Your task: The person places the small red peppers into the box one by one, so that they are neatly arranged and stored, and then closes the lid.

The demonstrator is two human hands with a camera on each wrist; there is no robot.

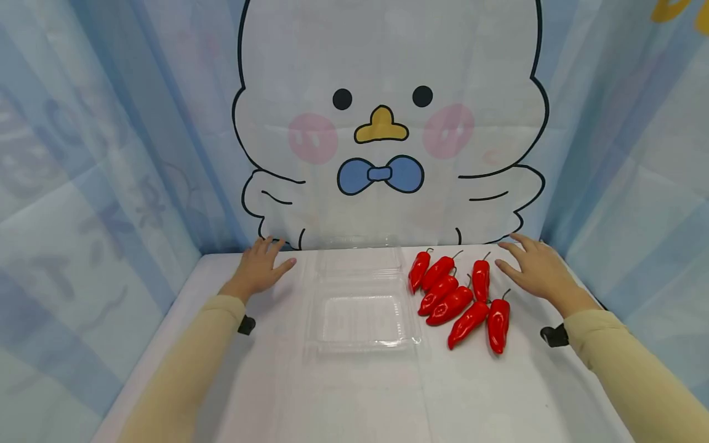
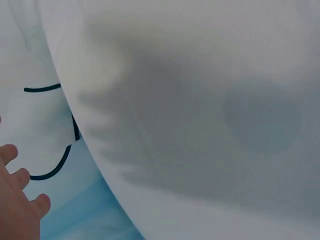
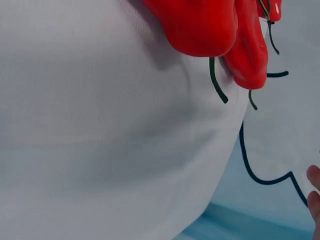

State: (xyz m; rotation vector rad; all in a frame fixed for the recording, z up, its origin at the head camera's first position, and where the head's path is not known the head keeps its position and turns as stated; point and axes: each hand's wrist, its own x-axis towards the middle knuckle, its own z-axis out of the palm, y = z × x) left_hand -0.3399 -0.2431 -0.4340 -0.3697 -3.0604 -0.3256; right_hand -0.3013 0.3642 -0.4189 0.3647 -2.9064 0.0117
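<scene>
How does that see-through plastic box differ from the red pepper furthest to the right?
Colour: the plastic box is clear, while the rightmost pepper is glossy red with a dark stem.
Shape: the box is broad and rectangular; the pepper is slim and tapers towards the person.
Size: the box covers far more of the table than the pepper.
Shared: both rest on the white table, held by neither the left hand nor the right hand.

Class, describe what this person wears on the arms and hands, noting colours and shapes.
The left sleeve and right sleeve are long, plain and pale yellow-beige, reaching the wrists. A small black device shows beside the left cuff, and another black device beside the right. The left hand and right hand wear no gloves.
</scene>
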